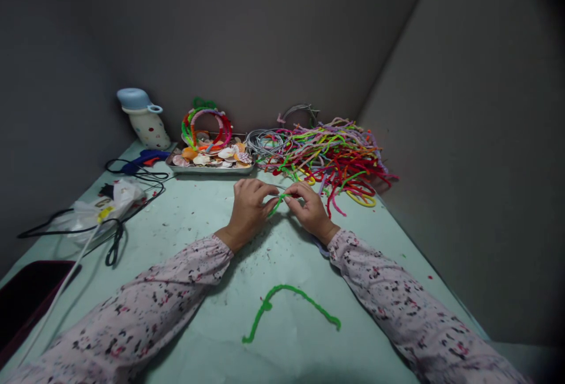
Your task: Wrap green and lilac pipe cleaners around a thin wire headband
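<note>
Over the middle of the table, my left hand (250, 210) pinches a short green pipe cleaner (281, 198) between thumb and fingers. From the other side my right hand (311, 212) grips the same piece, its fingertips close to the left ones. Part of the green piece hangs below the fingertips; the rest is hidden by the fingers. A thin grey line runs just behind the fingertips, too fine to make out. Nearer to me, a separate bent green pipe cleaner (295, 288) lies on the table, with a small lump on its left side.
Behind my hands stands a metal tray (207, 169) of seashells with colourful fuzzy rings. Right of it lie coiled grey wire (266, 142) and a heap of pipe cleaners (339, 148). At left are a bottle (143, 119), black cables (115, 242), a plastic bag (95, 207) and a dark bin (37, 290).
</note>
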Motion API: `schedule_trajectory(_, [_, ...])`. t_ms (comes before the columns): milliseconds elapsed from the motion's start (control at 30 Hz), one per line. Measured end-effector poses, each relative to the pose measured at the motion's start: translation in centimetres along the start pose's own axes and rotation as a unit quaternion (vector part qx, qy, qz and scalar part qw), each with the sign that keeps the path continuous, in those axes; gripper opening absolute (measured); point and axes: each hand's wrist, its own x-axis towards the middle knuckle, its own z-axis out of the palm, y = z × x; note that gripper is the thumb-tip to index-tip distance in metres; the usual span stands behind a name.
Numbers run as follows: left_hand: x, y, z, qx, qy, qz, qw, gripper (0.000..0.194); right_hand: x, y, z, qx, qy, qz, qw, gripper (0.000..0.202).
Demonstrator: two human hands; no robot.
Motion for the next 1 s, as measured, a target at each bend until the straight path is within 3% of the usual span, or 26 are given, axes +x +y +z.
schedule_trajectory(567, [-0.07,-0.07,-0.03,-0.02,-0.011,-0.009,1.0,0.016,0.0,0.19,0.03,-0.014,-0.005,-0.005,1.0,0.004])
schedule_trajectory(1000, [0.14,0.37,-0.3,-0.079,-0.029,-0.052,0.995,0.013,0.11,0.19,-0.02,-0.02,-0.014,-0.012,1.0,0.007])
